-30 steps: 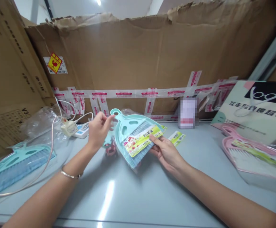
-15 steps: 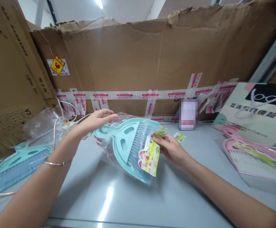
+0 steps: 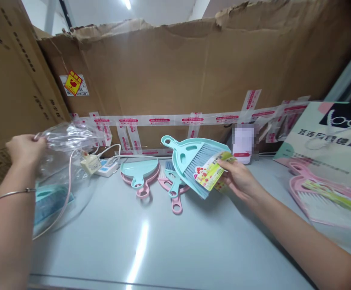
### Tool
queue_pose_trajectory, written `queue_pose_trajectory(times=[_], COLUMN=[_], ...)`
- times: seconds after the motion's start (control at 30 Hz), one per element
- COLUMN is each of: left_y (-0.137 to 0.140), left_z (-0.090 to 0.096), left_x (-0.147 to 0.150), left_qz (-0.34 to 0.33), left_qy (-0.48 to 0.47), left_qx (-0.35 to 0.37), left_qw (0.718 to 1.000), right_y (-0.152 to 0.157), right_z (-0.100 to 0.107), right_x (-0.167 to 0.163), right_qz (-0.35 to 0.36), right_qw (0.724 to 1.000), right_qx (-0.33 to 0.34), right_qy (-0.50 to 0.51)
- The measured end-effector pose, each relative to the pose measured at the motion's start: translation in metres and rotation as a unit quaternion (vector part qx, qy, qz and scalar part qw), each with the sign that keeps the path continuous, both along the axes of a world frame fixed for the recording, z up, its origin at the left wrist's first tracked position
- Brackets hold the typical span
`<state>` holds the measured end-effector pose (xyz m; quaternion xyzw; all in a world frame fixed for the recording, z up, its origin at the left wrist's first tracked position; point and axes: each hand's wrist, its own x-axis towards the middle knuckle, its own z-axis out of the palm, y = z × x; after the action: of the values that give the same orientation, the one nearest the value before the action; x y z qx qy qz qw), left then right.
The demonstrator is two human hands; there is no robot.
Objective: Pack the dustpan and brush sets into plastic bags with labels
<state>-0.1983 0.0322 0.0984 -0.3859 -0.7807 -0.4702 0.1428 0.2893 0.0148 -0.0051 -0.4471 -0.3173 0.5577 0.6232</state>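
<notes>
My left hand [image 3: 26, 149] is closed on a crumpled clear plastic bag [image 3: 69, 137] at the far left, holding it up above the table. In my right hand [image 3: 238, 175] is a turquoise dustpan [image 3: 180, 157] with a blue-bristled brush [image 3: 198, 159] nested in it, out of any bag. My right thumb and fingers pinch its yellow-green printed card [image 3: 210, 173] at the right edge. Beneath and beside it on the table are smaller turquoise and pink brushes [image 3: 177, 206]. Left of those, a small turquoise dustpan [image 3: 141, 167] lies stacked on a pink dustpan [image 3: 143, 194].
A bagged turquoise dustpan set [image 3: 50, 201] lies at left behind a cable [image 3: 68, 193]. A power strip [image 3: 107, 168] and plug sit against the large carton [image 3: 169, 80]. A phone [image 3: 244, 145], a printed box [image 3: 323, 145] and a bagged pink set [image 3: 311, 197] are at right.
The clear bag has come off the turquoise dustpan set and moved far left with my left hand. The set has shifted right and up in my right hand, revealing the smaller pans and brushes.
</notes>
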Motion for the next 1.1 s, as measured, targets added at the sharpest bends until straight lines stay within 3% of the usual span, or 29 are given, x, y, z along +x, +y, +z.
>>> queue_pose_trajectory(times=[0.1, 0.17, 0.2, 0.23, 0.27, 0.33, 0.37, 0.4, 0.47, 0.5, 0.53, 0.6, 0.67, 0.7, 0.73, 0.77, 0.83, 0.9, 1.0, 1.1], left_y=[-0.004, -0.009, -0.012, -0.015, -0.019, -0.026, -0.028, -0.03, -0.031, -0.031, -0.03, -0.029, -0.029, -0.03, -0.032, -0.035, -0.042, -0.049, -0.055, -0.053], left_z=[-0.012, -0.021, -0.026, -0.031, -0.037, -0.05, -0.057, -0.064, -0.074, -0.078, -0.081, -0.082, -0.08, -0.078, -0.077, -0.075, -0.072, -0.068, -0.062, -0.056], left_x=[-0.004, 0.028, 0.053, 0.082, 0.112, 0.169, 0.192, 0.211, 0.234, 0.239, 0.241, 0.239, 0.237, 0.237, 0.238, 0.24, 0.246, 0.25, 0.242, 0.216], left_qz=[0.055, 0.021, -0.055, -0.182, -0.323, -0.442, -0.505, -0.591, -0.672, -0.685, -0.683, -0.661, -0.639, -0.635, -0.636, -0.641, -0.653, -0.663, -0.66, -0.55], left_qy=[0.008, 0.065, 0.094, 0.065, -0.004, -0.034, -0.054, -0.139, -0.285, -0.339, -0.371, -0.385, -0.361, -0.34, -0.315, -0.287, -0.234, -0.175, -0.051, 0.011], left_qx=[0.036, 0.118, 0.162, 0.168, 0.115, 0.013, -0.038, -0.081, -0.102, -0.097, -0.083, -0.042, 0.003, 0.021, 0.033, 0.038, 0.049, 0.065, 0.097, 0.179], left_qw=[0.998, 0.991, 0.981, 0.967, 0.939, 0.896, 0.86, 0.79, 0.676, 0.637, 0.624, 0.643, 0.679, 0.693, 0.703, 0.71, 0.719, 0.725, 0.743, 0.815], right_y=[0.007, 0.008, 0.007, 0.006, 0.004, 0.0, -0.003, -0.005, -0.007, -0.006, -0.005, -0.001, 0.0, -0.001, -0.003, -0.005, -0.012, -0.017, -0.018, -0.009], right_z=[-0.005, -0.008, -0.009, -0.009, -0.009, -0.008, -0.008, -0.008, -0.008, -0.008, -0.007, -0.005, 0.0, 0.004, 0.008, 0.013, 0.025, 0.037, 0.054, 0.065], right_x=[0.003, 0.002, 0.001, -0.001, -0.003, -0.007, -0.009, -0.009, -0.007, -0.004, 0.0, 0.008, 0.01, 0.007, 0.001, -0.007, -0.028, -0.048, -0.06, -0.049], right_qz=[0.019, 0.04, 0.055, 0.071, 0.09, 0.133, 0.158, 0.185, 0.225, 0.227, 0.211, 0.132, 0.003, -0.057, -0.093, -0.099, -0.023, 0.073, 0.121, 0.045], right_qw=[1.0, 0.999, 0.998, 0.997, 0.995, 0.991, 0.987, 0.983, 0.972, 0.969, 0.969, 0.978, 0.978, 0.96, 0.924, 0.871, 0.746, 0.672, 0.631, 0.636], right_qx=[-0.019, -0.033, -0.036, -0.035, -0.031, -0.022, -0.02, -0.023, -0.037, -0.041, -0.04, -0.025, 0.043, 0.109, 0.191, 0.277, 0.396, 0.414, 0.421, 0.448], right_qy=[0.01, 0.013, 0.015, 0.018, 0.022, 0.024, 0.017, 0.001, -0.056, -0.088, -0.12, -0.161, -0.202, -0.251, -0.317, -0.394, -0.535, -0.61, -0.641, -0.627])
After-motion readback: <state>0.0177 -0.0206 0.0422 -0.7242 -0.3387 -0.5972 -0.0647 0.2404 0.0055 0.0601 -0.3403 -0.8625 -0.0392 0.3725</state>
